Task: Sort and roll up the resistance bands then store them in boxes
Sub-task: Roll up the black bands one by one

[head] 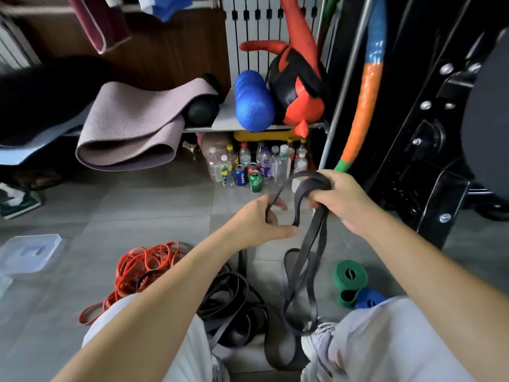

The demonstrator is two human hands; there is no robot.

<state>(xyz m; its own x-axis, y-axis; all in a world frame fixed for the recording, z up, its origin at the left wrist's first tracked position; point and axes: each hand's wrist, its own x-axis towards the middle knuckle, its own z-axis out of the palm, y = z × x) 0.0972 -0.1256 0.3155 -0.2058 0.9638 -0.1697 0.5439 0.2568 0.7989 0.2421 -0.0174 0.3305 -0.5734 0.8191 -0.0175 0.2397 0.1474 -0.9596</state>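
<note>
Nearest, between the person's knees, a loose heap of black bands [231, 307] lay on the floor, unsorted. A tangle of red bands [137, 268] lay to its left. To the right sat two rolled green bands [349, 277] touching a rolled blue band [367, 299], which looked finished. A clear plastic box [27, 255], or perhaps its lid, lay well apart at the far left.

Farther out, both hands worked one grey band [321, 232]. The right hand [341, 199] clenched the start of a coil, with the rest trailing down to the floor by the shoe. The left hand [256, 224] curled its fingers round a loop of the same band.

The step in hand seemed to be rolling this band. Next, the left hand would likely need to feed slack flat and untwisted while the right hand wound it on.
</note>
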